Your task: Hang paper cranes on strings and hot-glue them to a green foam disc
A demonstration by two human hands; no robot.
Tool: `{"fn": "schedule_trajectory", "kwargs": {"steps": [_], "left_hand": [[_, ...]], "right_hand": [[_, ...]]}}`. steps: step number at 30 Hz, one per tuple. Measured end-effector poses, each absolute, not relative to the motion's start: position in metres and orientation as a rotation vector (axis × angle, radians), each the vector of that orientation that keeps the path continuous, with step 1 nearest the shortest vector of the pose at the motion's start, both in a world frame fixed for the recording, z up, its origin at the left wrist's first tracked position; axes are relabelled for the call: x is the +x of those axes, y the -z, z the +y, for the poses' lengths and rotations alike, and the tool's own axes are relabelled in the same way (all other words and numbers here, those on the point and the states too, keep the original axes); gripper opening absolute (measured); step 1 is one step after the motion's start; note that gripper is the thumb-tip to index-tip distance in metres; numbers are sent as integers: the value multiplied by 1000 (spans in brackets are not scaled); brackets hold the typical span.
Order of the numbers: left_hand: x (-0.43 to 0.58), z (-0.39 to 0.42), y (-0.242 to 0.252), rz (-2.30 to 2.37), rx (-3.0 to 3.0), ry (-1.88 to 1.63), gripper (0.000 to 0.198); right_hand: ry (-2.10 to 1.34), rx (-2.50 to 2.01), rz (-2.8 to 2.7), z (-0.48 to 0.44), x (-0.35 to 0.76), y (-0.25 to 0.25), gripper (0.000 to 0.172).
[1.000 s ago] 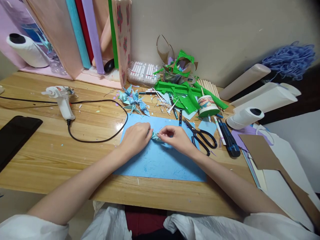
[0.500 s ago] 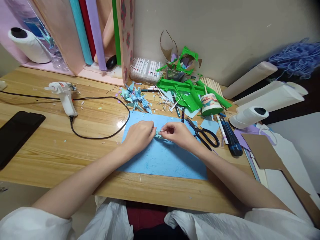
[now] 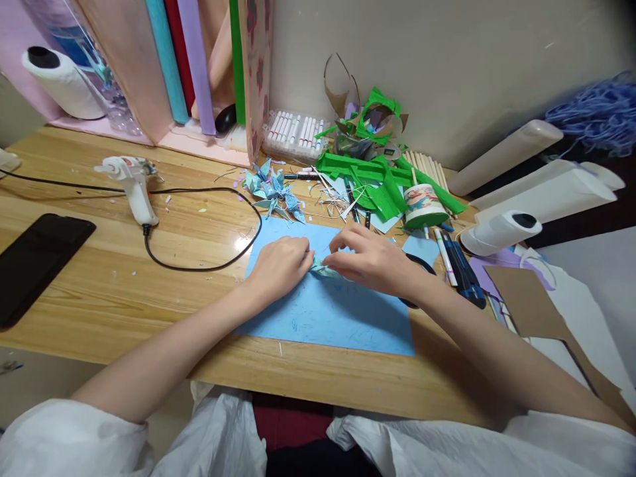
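Above the blue sheet (image 3: 328, 324), my left hand (image 3: 281, 265) is closed on a small light-blue folded paper flower (image 3: 324, 269). Part of the flower sticks out at the fingertips; the rest is covered by the hand. Just to the right is my right hand (image 3: 370, 258), its thumb and forefinger apart, fingertips close to the petals. Whether they touch the paper I cannot tell. More blue paper flowers (image 3: 273, 192) lie beyond the sheet's far left corner. Black-handled scissors (image 3: 422, 264) lie partly hidden behind my right hand and wrist.
A white glue gun (image 3: 134, 189) with a looping black cord stands on the left, near a phone (image 3: 42, 265). At the back are a box of markers (image 3: 293, 134) and green paper scraps (image 3: 382, 192). A cutter knife (image 3: 464, 271) and cardboard (image 3: 527, 301) lie right.
My right hand has drawn slightly away to the right and its fingers have spread from a pinch. It now covers more of the scissors. My left hand keeps hold of the flower.
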State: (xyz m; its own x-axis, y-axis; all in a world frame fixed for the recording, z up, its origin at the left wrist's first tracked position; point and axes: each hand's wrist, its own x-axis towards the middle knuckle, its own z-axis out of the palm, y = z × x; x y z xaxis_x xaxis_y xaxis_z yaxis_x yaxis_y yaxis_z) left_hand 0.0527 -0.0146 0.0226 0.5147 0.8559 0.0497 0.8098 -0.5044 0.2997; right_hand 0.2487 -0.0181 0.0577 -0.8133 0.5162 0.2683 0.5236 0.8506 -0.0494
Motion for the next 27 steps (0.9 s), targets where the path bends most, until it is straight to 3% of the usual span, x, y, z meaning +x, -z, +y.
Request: {"fn": "schedule_trajectory", "kwargs": {"steps": [5, 27], "left_hand": [[52, -14, -20, 1413, 2525, -292, 24], [52, -11, -18, 1390, 2504, -302, 26]], "right_hand": [[306, -592, -2917, -13, 236, -64, 27], [178, -604, -3045, 3, 229, -61, 24]]}}
